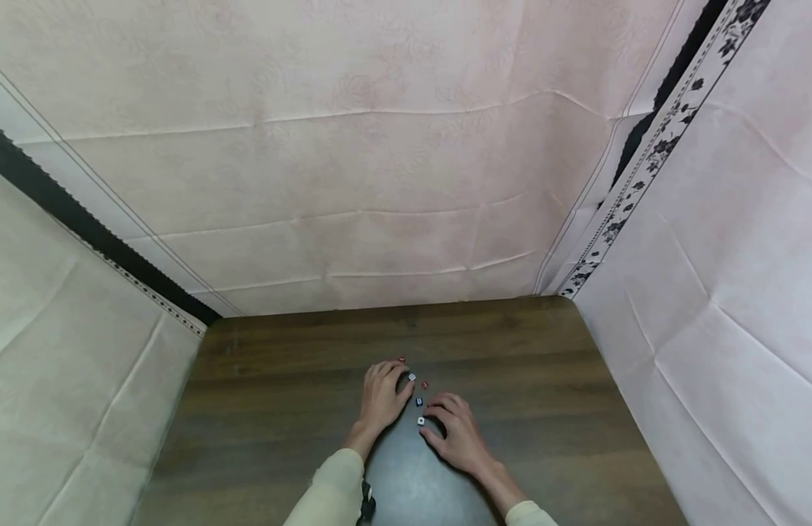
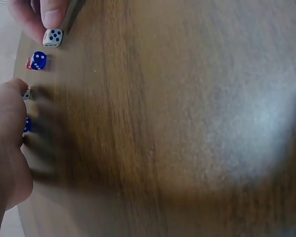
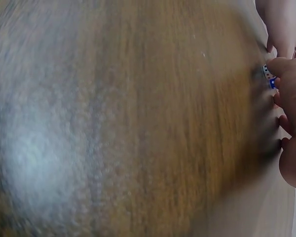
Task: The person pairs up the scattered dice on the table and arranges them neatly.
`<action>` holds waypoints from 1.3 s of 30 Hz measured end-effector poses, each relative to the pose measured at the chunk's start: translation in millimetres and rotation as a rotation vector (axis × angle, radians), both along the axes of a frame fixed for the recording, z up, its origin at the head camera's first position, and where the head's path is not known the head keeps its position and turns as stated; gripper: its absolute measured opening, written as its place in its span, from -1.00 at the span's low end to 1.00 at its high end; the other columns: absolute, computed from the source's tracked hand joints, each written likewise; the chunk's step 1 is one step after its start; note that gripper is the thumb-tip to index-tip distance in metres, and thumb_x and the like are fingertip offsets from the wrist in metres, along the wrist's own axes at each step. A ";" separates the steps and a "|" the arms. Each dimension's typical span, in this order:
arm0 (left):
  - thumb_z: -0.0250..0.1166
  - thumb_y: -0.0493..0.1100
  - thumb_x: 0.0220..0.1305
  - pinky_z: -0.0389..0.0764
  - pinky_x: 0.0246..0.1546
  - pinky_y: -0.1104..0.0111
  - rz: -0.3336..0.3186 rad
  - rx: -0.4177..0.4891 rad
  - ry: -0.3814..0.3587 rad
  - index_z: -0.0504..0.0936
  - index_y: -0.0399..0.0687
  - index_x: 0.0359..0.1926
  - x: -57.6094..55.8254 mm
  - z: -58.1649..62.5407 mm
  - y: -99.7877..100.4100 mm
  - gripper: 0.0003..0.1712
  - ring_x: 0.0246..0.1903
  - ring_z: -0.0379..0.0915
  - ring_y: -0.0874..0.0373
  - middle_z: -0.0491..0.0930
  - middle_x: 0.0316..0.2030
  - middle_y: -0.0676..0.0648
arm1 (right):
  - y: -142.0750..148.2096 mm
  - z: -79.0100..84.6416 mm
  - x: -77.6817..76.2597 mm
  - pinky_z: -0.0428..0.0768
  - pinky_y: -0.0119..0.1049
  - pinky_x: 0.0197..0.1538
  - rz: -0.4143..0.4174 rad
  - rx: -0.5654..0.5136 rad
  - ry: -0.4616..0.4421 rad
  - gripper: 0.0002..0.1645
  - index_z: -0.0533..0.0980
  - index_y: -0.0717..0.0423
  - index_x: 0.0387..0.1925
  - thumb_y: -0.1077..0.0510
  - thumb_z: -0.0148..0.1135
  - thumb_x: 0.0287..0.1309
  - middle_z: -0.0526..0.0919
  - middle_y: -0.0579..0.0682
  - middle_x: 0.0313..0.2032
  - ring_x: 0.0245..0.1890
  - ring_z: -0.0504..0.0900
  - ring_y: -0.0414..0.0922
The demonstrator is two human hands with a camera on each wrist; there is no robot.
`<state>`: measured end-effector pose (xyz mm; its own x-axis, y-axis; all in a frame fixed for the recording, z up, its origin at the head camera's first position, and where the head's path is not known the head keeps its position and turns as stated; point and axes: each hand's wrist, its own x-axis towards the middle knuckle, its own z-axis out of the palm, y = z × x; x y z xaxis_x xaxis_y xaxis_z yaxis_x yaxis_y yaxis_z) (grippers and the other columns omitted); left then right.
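Note:
My left hand has its thumb and forefinger at a white die, one on each side. By its other fingers are a red die and a blue die, the blue one hidden from the head view. My right hand pinches a nearer white die between thumb and forefinger; its dark pips face the left wrist camera. Between the hands lie a blue die with white pips and a second red die. The dice form a rough, slightly bent row.
The dice rest on a brown wood-grain table, which has a bright glare patch near its front. Pale cloth hangs behind its far edge, with more cloth panels along both sides.

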<state>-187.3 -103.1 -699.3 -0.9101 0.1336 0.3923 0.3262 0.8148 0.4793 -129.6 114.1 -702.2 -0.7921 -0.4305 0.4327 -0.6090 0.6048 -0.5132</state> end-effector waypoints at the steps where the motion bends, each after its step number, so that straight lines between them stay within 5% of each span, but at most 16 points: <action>1: 0.63 -0.07 0.39 0.56 0.42 -0.26 0.004 0.007 0.009 0.86 -0.10 0.06 -0.6 -0.9 0.2 -0.68 0.20 0.70 -0.23 0.83 0.13 -0.17 | -0.5 -0.4 -0.4 0.65 0.29 0.31 -0.002 -0.001 0.005 -0.67 0.83 0.04 -0.04 0.06 0.75 0.22 0.83 0.03 0.08 0.22 0.72 0.10; 14: 0.70 -0.08 0.30 0.56 0.39 -0.22 0.048 0.017 0.050 0.88 -0.03 -0.10 4.1 -11.6 4.4 -0.77 0.16 0.70 -0.19 0.84 0.08 -0.12 | -4.6 -7.4 4.0 0.63 0.24 0.25 -0.034 -0.010 0.021 -0.71 0.84 -0.01 -0.14 0.09 0.79 0.13 0.81 -0.02 0.01 0.18 0.69 0.06; 39: 0.71 -0.10 0.28 0.57 0.37 -0.21 0.057 0.005 0.070 0.88 0.00 -0.18 4.2 -8.2 2.8 -0.81 0.15 0.70 -0.14 0.83 0.05 -0.08 | -11.4 -9.4 4.0 0.59 0.27 0.25 -0.062 -0.022 -0.013 -0.78 0.82 -0.10 -0.21 0.07 0.77 0.18 0.78 -0.03 0.01 0.16 0.66 0.04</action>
<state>-183.1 -100.2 -707.5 -0.8863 0.0806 0.4560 0.3127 0.8304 0.4611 -125.6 102.7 -711.6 -0.8225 -0.3710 0.4312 -0.5640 0.6298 -0.5341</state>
